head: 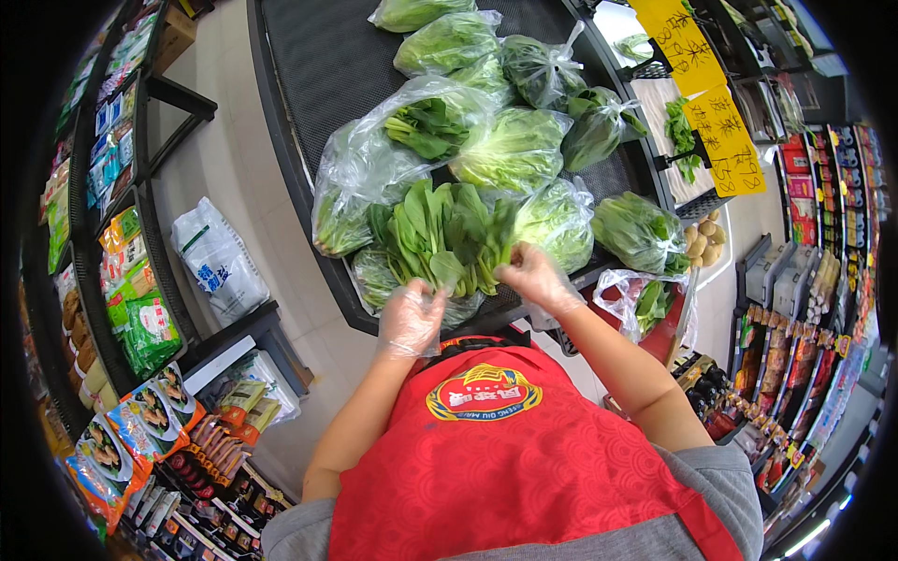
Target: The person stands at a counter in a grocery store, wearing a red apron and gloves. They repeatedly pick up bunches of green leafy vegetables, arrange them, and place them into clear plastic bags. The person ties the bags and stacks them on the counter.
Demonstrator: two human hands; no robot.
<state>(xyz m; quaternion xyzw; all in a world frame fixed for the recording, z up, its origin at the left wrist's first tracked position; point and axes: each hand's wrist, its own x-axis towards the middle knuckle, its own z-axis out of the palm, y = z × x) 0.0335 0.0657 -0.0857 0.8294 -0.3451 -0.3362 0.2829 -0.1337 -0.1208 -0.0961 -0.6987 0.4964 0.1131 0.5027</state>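
Loose leafy greens (435, 224) with pale green stems lie in a pile before me, stems towards my body. My right hand (540, 280), in a clear plastic glove, pinches the stems at the pile's right end, where leaves are blurred. My left hand (410, 319), gloved alike, is at the near edge by a single leaf; whether its fingers grip that leaf is unclear. Behind the pile an opened clear plastic bag (351, 165) has more greens (428, 130) at its mouth. A bagged lettuce (554, 224) sits just beyond my right hand.
Several bagged vegetables (449, 42) lie farther back on the black display stand (316, 63). At right are a bag of greens (642, 231), a red container (663, 326) with a plastic bag, potatoes (704, 240) and yellow signs (726, 140). Shelves (161, 273) stand at left.
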